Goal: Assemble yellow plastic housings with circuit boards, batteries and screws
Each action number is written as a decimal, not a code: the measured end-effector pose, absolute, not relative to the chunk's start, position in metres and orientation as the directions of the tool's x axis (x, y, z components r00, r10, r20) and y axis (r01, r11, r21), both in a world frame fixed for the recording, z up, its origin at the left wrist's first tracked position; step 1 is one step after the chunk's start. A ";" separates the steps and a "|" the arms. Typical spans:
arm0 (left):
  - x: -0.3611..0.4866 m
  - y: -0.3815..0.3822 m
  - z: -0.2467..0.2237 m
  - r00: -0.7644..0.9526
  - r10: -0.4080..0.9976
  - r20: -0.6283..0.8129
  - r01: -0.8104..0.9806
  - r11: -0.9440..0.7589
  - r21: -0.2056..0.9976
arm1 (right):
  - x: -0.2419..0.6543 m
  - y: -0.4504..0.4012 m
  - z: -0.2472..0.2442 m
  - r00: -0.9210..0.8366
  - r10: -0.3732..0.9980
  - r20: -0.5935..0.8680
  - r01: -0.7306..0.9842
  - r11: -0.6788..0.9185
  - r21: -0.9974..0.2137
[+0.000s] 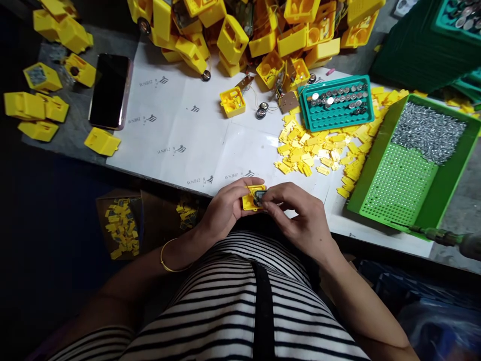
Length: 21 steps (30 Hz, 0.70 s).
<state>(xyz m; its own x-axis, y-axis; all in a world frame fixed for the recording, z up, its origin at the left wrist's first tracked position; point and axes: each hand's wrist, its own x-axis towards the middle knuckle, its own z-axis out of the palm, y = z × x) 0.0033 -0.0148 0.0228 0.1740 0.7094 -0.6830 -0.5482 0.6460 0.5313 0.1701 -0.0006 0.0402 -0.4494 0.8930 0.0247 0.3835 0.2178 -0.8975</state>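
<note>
My left hand [227, 203] grips a small yellow plastic housing [248, 201] by its sides, with the open face turned up towards me. Between the thumb and fingers of my right hand [298, 210] is a small dark part [259, 196], pressed at the right side of the housing's inside; its exact kind is hard to make out. Both hands are close together at the table's front edge, just in front of my body. Another open yellow housing [232, 102] lies on the white paper beyond them, with wires leading to small round parts [261, 110].
Yellow housings [233, 40] are heaped at the back. Small yellow pieces [304, 145] spread around a teal tray [338, 120] of round metal parts. A green basket [406, 185] with screws stands right, beside a power screwdriver [447, 236]. A phone [109, 90] lies left.
</note>
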 end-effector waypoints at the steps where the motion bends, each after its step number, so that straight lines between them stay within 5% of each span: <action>1: 0.004 -0.014 0.024 0.171 0.708 -0.685 -0.575 0.637 0.514 | 0.169 -0.003 0.039 -0.453 0.890 0.055 0.385 0.251 -0.888; 9: 0.003 -0.014 0.031 0.146 0.738 -0.659 -0.567 0.608 0.556 | 0.168 -0.017 0.042 -0.481 0.863 0.154 0.503 0.416 -0.758; 21: -0.002 -0.023 0.033 0.300 0.721 -0.624 -0.559 0.663 0.498 | 0.178 -0.012 0.059 -0.699 0.712 0.067 0.487 0.542 -0.685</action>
<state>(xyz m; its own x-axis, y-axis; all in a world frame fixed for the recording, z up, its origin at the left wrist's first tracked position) -0.0025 -0.0231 0.0332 0.2996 0.7214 -0.6244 -0.5593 0.6630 0.4976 0.1781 -0.0124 0.0590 -0.6990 0.7120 0.0669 0.4865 0.5421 -0.6852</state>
